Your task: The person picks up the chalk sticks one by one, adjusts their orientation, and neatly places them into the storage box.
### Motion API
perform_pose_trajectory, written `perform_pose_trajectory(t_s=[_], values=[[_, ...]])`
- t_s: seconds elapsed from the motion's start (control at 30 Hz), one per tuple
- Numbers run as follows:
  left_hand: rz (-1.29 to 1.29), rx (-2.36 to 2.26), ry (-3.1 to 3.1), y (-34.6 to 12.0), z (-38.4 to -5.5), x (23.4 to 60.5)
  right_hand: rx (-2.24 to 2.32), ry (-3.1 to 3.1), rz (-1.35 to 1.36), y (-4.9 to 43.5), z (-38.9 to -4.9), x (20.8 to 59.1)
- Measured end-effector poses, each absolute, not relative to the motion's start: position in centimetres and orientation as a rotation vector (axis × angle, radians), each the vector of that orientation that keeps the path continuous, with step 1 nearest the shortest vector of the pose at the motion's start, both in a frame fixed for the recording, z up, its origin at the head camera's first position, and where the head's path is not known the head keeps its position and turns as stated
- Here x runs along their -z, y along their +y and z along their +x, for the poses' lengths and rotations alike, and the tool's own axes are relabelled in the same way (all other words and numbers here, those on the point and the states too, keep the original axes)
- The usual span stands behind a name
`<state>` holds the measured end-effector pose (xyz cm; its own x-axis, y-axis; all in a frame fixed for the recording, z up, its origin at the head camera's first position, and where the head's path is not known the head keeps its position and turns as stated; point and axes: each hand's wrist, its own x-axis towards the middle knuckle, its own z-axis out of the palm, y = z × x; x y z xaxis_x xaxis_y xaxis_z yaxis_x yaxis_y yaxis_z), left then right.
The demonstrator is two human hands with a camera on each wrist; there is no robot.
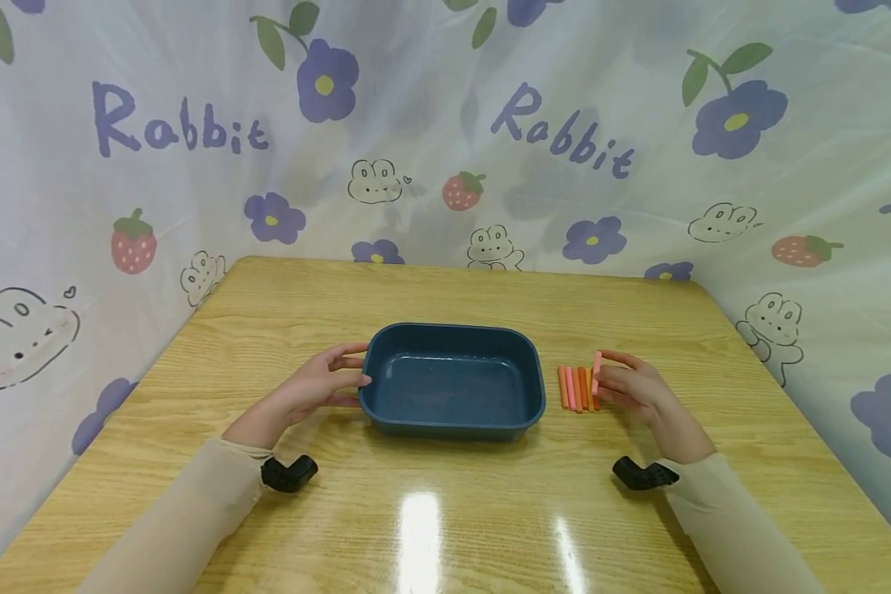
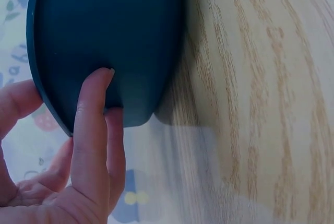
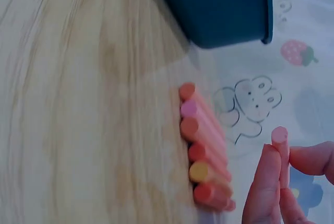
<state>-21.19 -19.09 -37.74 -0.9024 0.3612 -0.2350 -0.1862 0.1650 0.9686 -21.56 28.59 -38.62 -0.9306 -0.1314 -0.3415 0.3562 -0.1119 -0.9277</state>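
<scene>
A dark blue rectangular basin (image 1: 453,388) with rounded corners sits on the table. My left hand (image 1: 325,379) is at its left end, with extended fingers (image 2: 91,125) touching the outer wall and rim. To the right of the basin my right hand (image 1: 634,388) pinches a pink chalk stick (image 3: 282,153) between thumb and fingers, held upright above the table. Below and left of that hand lies a row of several chalk sticks (image 1: 579,388) in orange, pink, red and yellow, side by side. In the right wrist view their round ends (image 3: 190,127) face the camera.
The wood-grain table (image 1: 460,503) spreads around the basin, with glare near its front. A white curtain (image 1: 431,124) printed with rabbits, flowers and strawberries hangs behind and at both sides. A black wrist device (image 1: 289,474) sits at each sleeve cuff.
</scene>
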Motion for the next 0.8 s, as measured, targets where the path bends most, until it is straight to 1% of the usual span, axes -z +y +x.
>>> perform_pose_trajectory(t_s=[0.27,0.8], values=[[0.165,-1.779,2.040,-19.1,-21.2,37.7,2.248,1.682,0.280,27.2,-21.3,37.6],[0.173,-1.784,2.039,-19.1,-21.2,37.8,2.266,1.612,0.246,24.4,-22.1,35.7]])
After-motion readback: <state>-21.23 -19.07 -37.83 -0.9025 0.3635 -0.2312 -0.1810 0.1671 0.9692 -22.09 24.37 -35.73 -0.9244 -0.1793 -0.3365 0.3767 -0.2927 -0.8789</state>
